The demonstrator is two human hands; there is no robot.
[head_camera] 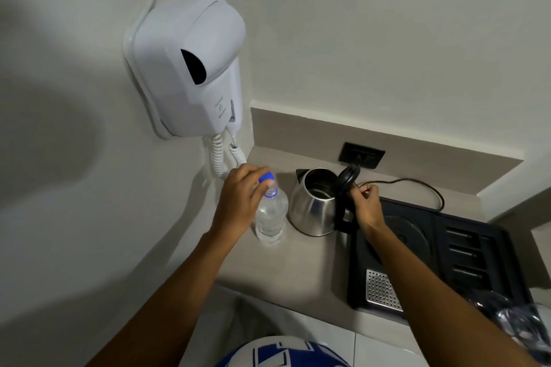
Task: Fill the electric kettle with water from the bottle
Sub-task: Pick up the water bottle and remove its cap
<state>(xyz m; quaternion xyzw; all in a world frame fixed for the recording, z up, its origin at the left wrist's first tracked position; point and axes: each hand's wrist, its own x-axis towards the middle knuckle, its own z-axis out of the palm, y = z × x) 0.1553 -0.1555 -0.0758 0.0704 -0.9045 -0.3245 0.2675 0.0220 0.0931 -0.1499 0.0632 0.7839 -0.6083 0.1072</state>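
A clear water bottle [270, 219] stands upright on the grey counter [298, 271], left of the kettle. Its blue cap [266, 178] sits just above the neck, pinched in the fingers of my left hand [241, 197]. The steel electric kettle [313, 205] stands on the counter with its black lid [347, 179] tipped up and its mouth showing. My right hand [366, 205] is at the kettle's black handle, fingers curled by the lid's hinge.
A black tray [477, 250] with the kettle's round base and a metal grille lies to the right. A black wall socket [362, 155] and cord run behind the kettle. A white wall-mounted hair dryer [190, 62] hangs at the left, its coiled cord near my left hand.
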